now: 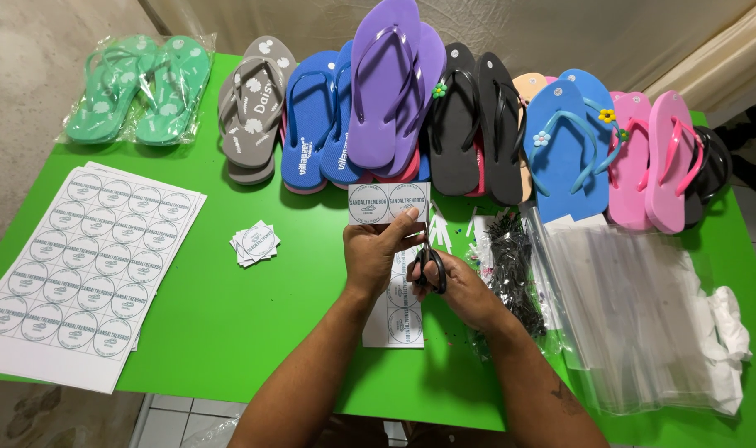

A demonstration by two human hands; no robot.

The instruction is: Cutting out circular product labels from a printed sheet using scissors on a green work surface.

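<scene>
Two hands: left hand [376, 249] fingers pinch glossy label strip [388, 202], right hand [461, 286] fingers grip black scissors [430, 267].

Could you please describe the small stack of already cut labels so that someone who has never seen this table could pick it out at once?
Start at the green table and find the large uncut sheet of round labels along its left side. Just right of that sheet, and left of the left hand, lies the small stack of cut labels. Unlike the sheet, it is a little pile of separate white squares, each bearing a single round emblem.
</scene>
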